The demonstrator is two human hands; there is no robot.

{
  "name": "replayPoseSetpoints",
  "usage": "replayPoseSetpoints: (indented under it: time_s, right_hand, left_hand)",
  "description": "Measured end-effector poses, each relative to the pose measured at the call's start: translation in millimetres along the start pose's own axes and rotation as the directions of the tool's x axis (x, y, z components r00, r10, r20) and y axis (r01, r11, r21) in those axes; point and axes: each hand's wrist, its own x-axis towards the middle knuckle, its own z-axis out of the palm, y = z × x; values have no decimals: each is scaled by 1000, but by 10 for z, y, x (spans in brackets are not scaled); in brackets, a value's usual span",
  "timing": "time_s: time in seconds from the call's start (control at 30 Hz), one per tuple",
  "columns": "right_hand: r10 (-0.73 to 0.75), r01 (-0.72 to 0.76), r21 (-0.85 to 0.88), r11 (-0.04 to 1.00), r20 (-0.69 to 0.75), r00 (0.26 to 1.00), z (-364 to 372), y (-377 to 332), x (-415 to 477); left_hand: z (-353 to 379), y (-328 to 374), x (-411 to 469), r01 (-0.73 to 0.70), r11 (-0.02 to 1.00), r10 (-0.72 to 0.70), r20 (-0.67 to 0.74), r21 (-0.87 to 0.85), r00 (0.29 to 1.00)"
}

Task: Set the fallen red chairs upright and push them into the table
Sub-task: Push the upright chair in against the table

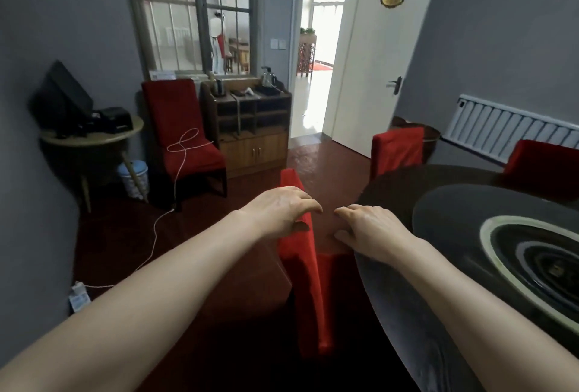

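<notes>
A red-covered chair (308,282) stands upright right in front of me, its seat tucked against the rim of the dark round table (391,291). My left hand (279,213) lies over the top edge of the chair's back, fingers spread and curved, not closed around it. My right hand (369,227) hovers open just right of the back, above the seat and the table's edge. Two more red chairs (396,148) (543,162) stand upright at the table's far side. Another red chair (178,128) stands by the window wall with a white cable across its seat.
A glass turntable (470,209) sits on the table. A wooden cabinet (253,140) stands beside the open door (376,62). A small round side table (91,139) with a monitor is at the left, a bin (133,178) under it. The white cable (155,231) trails across the floor.
</notes>
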Motion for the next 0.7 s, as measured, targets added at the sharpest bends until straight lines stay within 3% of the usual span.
replayPoseSetpoints:
  time_s: [0.3, 0.53, 0.7]
  right_hand:
    - [-5, 5, -15, 1000, 40, 999, 219, -123, 1505]
    - [169, -167, -33, 985, 101, 980, 400, -227, 2396]
    - [344, -342, -38, 939, 180, 922, 607, -259, 2690]
  left_hand:
    - [121, -1440, 494, -26, 1000, 26, -43, -14, 999]
    - [245, -2546, 1073, -190, 981, 190, 0, -36, 982]
    - [538, -3050, 1513, -332, 937, 337, 37, -107, 941]
